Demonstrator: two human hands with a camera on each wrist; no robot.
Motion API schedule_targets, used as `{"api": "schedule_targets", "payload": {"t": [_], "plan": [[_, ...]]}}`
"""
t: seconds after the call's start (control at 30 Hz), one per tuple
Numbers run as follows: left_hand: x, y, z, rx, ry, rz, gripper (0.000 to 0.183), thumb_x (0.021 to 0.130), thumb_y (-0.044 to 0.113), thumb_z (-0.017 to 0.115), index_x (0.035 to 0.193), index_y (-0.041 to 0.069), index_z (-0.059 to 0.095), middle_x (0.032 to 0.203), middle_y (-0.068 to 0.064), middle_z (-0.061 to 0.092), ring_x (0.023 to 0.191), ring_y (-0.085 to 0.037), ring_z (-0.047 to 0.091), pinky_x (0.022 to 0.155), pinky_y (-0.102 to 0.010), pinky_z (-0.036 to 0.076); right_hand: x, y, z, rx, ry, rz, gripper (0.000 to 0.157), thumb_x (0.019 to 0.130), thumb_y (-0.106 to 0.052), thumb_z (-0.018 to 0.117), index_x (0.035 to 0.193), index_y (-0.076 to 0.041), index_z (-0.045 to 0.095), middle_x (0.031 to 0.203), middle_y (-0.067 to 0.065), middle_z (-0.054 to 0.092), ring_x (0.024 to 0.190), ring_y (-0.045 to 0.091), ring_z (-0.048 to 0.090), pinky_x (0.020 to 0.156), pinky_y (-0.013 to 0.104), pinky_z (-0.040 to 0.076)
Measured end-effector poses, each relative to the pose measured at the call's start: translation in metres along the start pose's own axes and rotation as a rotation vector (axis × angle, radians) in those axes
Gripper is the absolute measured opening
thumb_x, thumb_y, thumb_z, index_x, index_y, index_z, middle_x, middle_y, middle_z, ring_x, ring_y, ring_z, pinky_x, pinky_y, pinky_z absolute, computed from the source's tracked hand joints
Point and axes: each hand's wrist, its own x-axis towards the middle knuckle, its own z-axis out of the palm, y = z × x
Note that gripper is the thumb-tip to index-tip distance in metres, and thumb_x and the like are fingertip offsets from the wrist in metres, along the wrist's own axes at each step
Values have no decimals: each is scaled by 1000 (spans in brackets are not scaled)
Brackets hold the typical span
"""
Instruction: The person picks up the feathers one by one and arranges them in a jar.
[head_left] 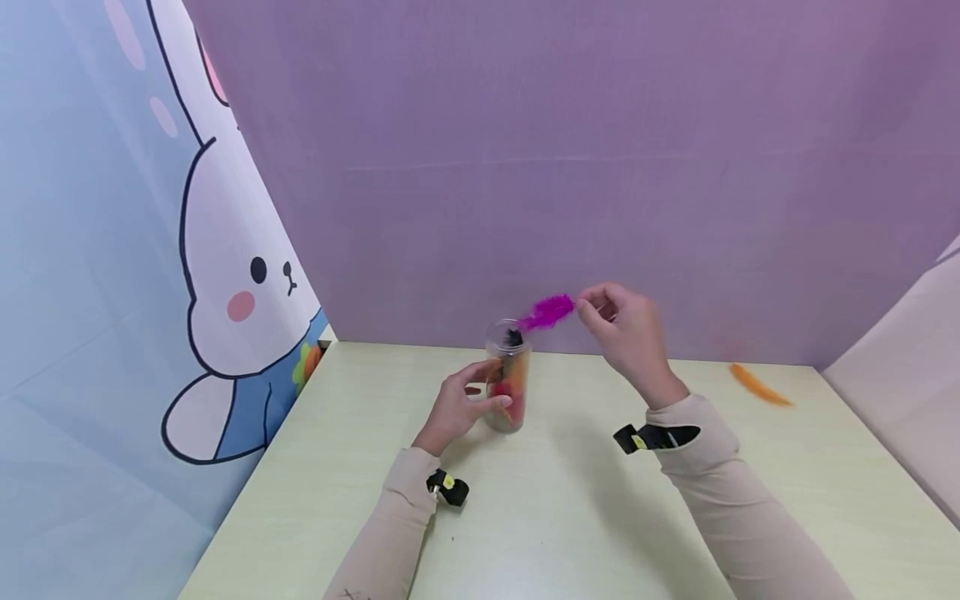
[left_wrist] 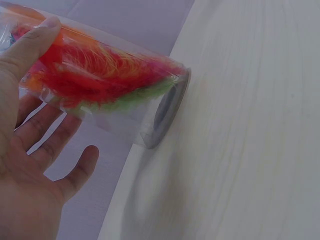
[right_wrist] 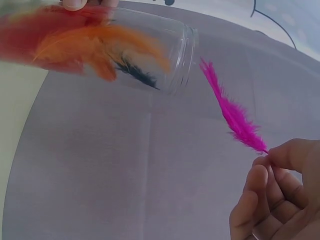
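A clear jar (head_left: 516,367) stands upright on the table, with red, orange, green and black feathers inside. My left hand (head_left: 462,404) holds it round the side, thumb and fingers on opposite faces. In the left wrist view the red feathers (left_wrist: 100,75) show through the wall, and the jar's base touches the table. Between thumb and forefinger my right hand (head_left: 622,329) pinches a magenta feather (right_wrist: 232,117) by its quill end. The feather's tip points at the jar's open mouth (right_wrist: 187,60), close beside the rim.
An orange feather (head_left: 759,386) lies on the pale table (head_left: 525,517) at the far right. A purple cloth wall (head_left: 585,167) rises behind the table's back edge. To the left hangs a blue cloth (head_left: 90,333) with a cartoon rabbit.
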Motion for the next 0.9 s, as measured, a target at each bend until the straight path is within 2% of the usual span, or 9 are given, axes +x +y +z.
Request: {"api": "schedule_targets", "payload": {"t": [0.23,0.43,0.9], "plan": [[0,0,0,7,-5,-6,63,83,25,87,140,21,62,133,-4,69,123,-24,63,102,-50,54,1,-9,10,-85,-50,-38,13,98,-19,68,101,-8,74,79,7,71,65,18,58,56,26,44],[0,0,0,5,-5,-17,63,82,26,87,140,22,62,132,-3,69,123,-23,63,102,-49,54,2,-14,18,-132,-99,-64,15,99,-20,66,102,-8,74,82,6,73,66,18,61,59,30,46],[-1,-1,-2,-17,-19,-25,64,83,32,86,142,25,61,136,-2,68,126,-24,61,104,-50,52,1,-19,43,-165,-214,-39,15,99,-20,66,101,-9,75,88,5,74,74,19,65,63,31,50]]}}
